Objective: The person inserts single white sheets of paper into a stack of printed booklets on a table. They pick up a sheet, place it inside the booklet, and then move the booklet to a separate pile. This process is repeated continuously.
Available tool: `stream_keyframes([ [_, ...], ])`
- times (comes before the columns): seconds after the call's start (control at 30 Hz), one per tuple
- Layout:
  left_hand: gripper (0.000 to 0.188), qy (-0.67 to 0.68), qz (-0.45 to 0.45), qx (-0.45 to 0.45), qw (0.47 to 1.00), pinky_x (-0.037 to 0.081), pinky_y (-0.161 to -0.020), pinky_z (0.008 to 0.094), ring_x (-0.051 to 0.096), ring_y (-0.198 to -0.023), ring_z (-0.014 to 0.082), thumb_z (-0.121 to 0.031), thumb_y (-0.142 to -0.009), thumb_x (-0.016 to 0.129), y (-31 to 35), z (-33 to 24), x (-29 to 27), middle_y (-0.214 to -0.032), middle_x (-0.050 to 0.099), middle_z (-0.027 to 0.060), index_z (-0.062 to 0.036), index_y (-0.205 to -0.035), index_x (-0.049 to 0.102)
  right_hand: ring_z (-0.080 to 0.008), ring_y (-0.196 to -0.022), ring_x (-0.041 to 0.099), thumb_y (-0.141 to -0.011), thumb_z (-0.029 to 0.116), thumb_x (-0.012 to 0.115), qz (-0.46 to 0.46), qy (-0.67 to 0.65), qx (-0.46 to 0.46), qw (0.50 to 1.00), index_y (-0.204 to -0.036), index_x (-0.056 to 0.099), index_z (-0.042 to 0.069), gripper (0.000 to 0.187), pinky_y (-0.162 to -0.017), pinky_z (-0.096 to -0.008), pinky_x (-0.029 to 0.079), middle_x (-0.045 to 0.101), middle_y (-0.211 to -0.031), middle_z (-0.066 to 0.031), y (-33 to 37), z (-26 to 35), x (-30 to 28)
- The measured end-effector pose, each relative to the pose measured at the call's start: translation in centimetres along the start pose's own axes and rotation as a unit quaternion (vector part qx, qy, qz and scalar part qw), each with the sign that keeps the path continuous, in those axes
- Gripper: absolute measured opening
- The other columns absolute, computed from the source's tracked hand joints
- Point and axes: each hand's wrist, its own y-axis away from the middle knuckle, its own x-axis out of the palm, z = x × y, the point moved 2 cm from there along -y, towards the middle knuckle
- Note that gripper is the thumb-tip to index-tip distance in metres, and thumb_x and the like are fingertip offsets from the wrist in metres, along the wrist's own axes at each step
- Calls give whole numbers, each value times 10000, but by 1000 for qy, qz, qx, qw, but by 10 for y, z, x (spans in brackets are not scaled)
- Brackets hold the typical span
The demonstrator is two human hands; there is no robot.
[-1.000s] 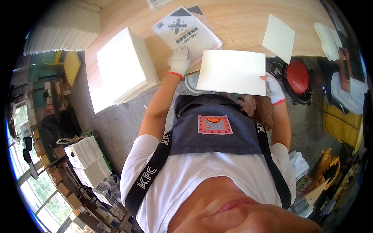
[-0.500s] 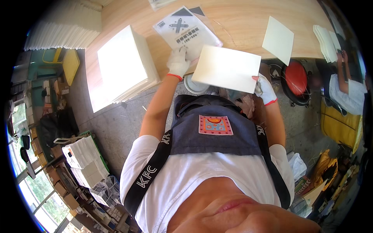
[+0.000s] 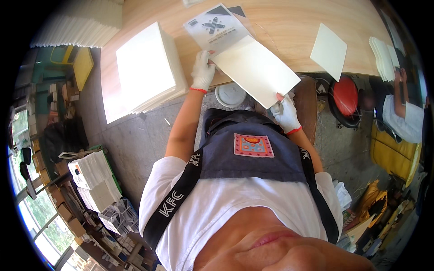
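Observation:
Both my hands wear white gloves with red cuffs. Between them is a large cream sheet (image 3: 255, 70), tilted and lifted off the wooden table (image 3: 280, 22). My left hand (image 3: 203, 71) grips the sheet's left corner, and my right hand (image 3: 285, 113) pinches its lower right corner near the table's front edge. Behind the sheet a printed paper with a dark cross figure (image 3: 216, 30) lies flat on the table, partly covered by the sheet.
A thick stack of cream sheets (image 3: 144, 67) sits at the table's left. A single cream sheet (image 3: 329, 50) lies right. A white round lid (image 3: 230, 94) and a red stool (image 3: 345, 95) are below the table. Another person (image 3: 400, 108) works at far right.
The sheet went from lying flat in front of me to being lifted and turned counterclockwise. It moved left and farther onto the table, over the printed paper. My right hand rose with its corner.

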Motion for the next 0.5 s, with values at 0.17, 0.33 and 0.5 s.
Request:
stream_keyframes([
  [0.17, 353, -22, -13, 18, 1000, 438, -603, 279, 520, -666, 191, 113, -672, 479, 16, 10, 2, -913, 516, 92, -61, -971, 551, -86, -426, 463, -867, 127, 498, 19, 8, 12, 1000, -1074, 465, 72, 217, -340, -187, 334, 563, -784, -47, 0, 0, 7],
  [0.33, 364, 196, -183, -23, 963, 455, -635, 261, 549, -825, 165, 53, -752, 538, 41, 3, 33, -1098, 515, 92, -25, -1104, 487, -111, -433, 465, -885, 184, 496, 34, 17, 26, 999, -1084, 438, 86, 229, -349, -222, 304, 542, -732, -49, 15, -8, 15],
  [0.5, 441, 606, -139, -303, 722, 456, -807, 324, 545, -976, 267, -276, -837, 508, 53, 1, 90, -1201, 490, 141, -40, -1206, 454, -121, -444, 463, -905, 210, 471, 42, 79, 1, 996, -1064, 433, 94, 201, -370, -242, 294, 527, -707, -52, 35, -9, 34],
])
